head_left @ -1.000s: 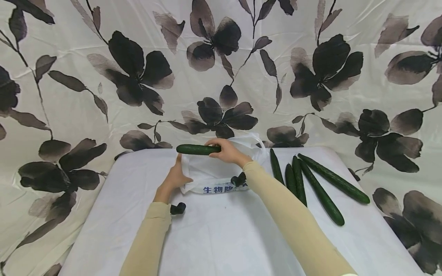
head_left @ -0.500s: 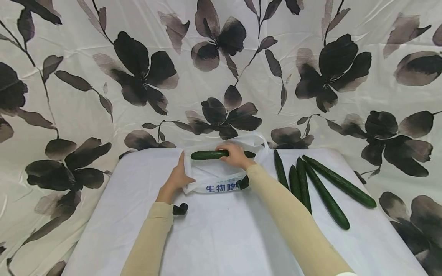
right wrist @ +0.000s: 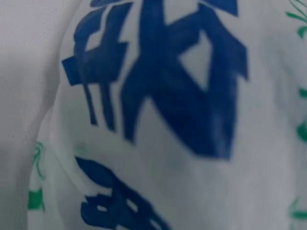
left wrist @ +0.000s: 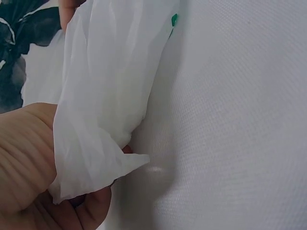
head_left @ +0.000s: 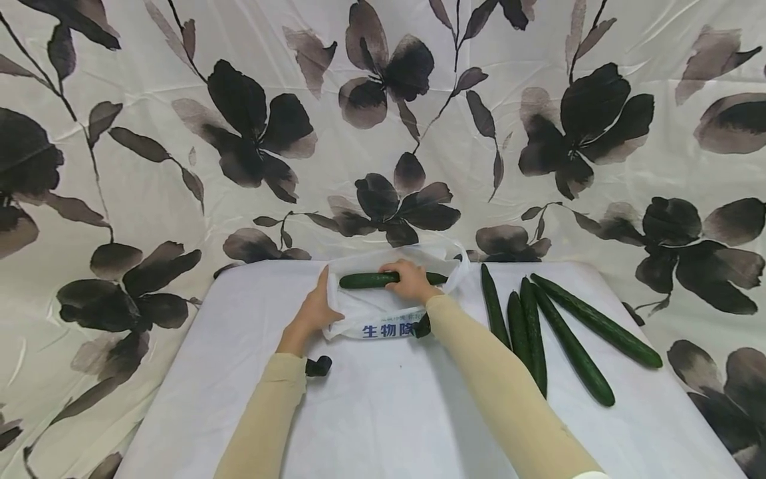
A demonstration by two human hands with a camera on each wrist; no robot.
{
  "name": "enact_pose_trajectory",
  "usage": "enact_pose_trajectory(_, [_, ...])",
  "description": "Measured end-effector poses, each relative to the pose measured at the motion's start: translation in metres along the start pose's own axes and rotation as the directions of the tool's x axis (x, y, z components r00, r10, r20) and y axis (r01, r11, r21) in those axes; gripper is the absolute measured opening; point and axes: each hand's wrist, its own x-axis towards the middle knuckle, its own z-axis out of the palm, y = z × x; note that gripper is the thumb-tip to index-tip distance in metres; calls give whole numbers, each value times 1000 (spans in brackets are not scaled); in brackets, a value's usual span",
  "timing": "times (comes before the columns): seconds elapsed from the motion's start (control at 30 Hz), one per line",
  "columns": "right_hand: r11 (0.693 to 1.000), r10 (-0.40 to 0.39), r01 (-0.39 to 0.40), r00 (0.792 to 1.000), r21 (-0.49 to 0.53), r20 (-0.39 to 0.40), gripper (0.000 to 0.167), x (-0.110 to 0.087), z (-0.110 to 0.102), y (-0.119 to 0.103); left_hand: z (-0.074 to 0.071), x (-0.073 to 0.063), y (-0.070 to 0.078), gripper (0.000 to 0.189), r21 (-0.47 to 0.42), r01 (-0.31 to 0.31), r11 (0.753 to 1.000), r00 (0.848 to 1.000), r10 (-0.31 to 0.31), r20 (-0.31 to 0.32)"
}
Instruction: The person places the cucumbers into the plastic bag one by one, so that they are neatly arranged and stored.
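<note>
A white plastic bag [head_left: 365, 306] with blue printed characters lies with its mouth spread at the table's far edge. My right hand [head_left: 409, 279] grips a cucumber [head_left: 361, 281] around its middle, inside the bag's mouth; the cucumber lies crosswise, its ends showing on both sides of the hand. My left hand [head_left: 313, 310] holds the bag's left edge, thumb and fingers set wide apart. In the left wrist view, the thin plastic [left wrist: 105, 96] covers part of that hand. The right wrist view is filled by the bag's blue lettering [right wrist: 192, 81], with the hand out of sight.
Several more cucumbers [head_left: 574, 346] lie on the right of the white-covered table [head_left: 371, 412], some partly behind the right sleeve [head_left: 497, 379]. A flower-patterned cloth [head_left: 467, 166] hangs just behind the table.
My right hand has carried the cucumber rightward and down, from above the bag's left edge into its mouth. The left hand stays at the bag's edge. The head view has shifted slightly.
</note>
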Motion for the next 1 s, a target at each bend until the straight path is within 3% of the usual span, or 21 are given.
enact_pose_trajectory(0.37, [989, 110, -105, 993, 107, -47, 31, 0, 3, 6, 2, 3, -5, 124, 0, 2, 1000, 1000, -2, 4])
enact_pose_trajectory(0.83, [985, 132, -121, 987, 122, -88, 37, -8, 0, 23, 0, -4, -5, 119, -18, -17, 1000, 1000, 16, -14])
enact_pose_trajectory(1.0, [971, 202, -187, 975, 147, -90, 41, -16, -4, 34, 0, -7, -6, 120, -20, -31, 999, 999, 31, -26])
